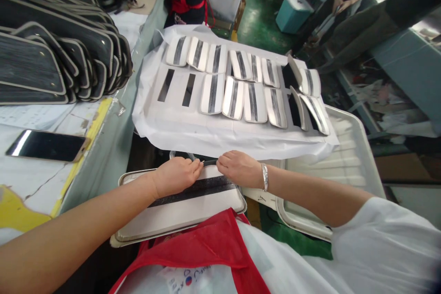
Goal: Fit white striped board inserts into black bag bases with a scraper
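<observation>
Black is striping off-white.
The large panel [203, 209] is showing off-white around one black band [203, 188]; the held strip [210, 163] is looking dark grey. Smaller pieces [212, 94] are repeating the pattern against a white sheet [182, 133]. Stacked panels [31, 59] are showing black with beige rims, the apron [200, 243] red, the floor [260, 4] green.

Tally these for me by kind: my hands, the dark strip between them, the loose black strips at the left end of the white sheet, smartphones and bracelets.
Hands, left hand and right hand: 2
Dark strip: 1
Loose black strips: 2
Smartphone: 1
Bracelet: 1
Total: 7
</observation>
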Motion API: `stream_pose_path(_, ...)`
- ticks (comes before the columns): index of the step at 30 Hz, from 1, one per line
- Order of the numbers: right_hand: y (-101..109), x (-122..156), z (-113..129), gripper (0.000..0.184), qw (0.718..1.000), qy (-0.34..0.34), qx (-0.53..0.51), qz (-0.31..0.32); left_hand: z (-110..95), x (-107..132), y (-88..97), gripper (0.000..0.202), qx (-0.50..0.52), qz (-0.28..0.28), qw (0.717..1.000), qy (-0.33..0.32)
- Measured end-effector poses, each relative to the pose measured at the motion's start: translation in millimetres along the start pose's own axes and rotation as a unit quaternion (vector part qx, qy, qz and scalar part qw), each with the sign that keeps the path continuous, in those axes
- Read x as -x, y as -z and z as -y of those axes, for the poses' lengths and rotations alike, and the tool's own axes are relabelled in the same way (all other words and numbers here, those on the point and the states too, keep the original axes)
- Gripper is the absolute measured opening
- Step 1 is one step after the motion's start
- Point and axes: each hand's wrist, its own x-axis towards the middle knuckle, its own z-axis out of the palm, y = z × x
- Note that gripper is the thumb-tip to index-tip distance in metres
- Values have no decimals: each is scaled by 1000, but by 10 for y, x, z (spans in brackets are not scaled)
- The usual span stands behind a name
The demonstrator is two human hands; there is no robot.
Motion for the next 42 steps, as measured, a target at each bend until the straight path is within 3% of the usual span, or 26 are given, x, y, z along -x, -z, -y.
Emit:
stream_pose_path(4, 82, -191, -149, 15, 981, -79, -168, 46, -57, 35, 38, 40, 4, 11, 1000, 12)
stream_pose_path(8, 2, -419, -374, 14, 896, -124, -406, 130, -112, 46, 71, 42, 17, 22, 999, 32)
stream_pose_path(12, -127, -556, -472, 22, 836, -104, -513, 164, 21, 136, 103, 44, 116, 38, 991, 59)
stream_pose_path(18, -214, -622, -528, 30, 791, -100, -566, 208, 398, 465, 16, 33, 392, 31, 907, 149)
stream_pose_path(20, -230, -648, -527, 31, 784, -104, -576, 205, 420, 526, -30, 33, 397, 9, 904, 160)
stream_pose_path(24, -231, -762, -470, 32, 782, -106, -581, 199, 350, 571, -77, 31, 323, -17, 939, 113)
stream_pose_path(31, -200, -1085, -306, 31, 776, -75, -590, 209, 276, 630, -105, 41, 179, 11, 982, 52)
stream_pose_path(36, -185, -1307, -210, 32, 789, -42, -577, 208, 353, 740, -31, 34, 226, 14, 972, 60)
stream_pose_path(42, -177, -1504, -141, 30, 774, -32, -588, 233, 516, 1038, -15, 30, 315, 1, 944, 99)
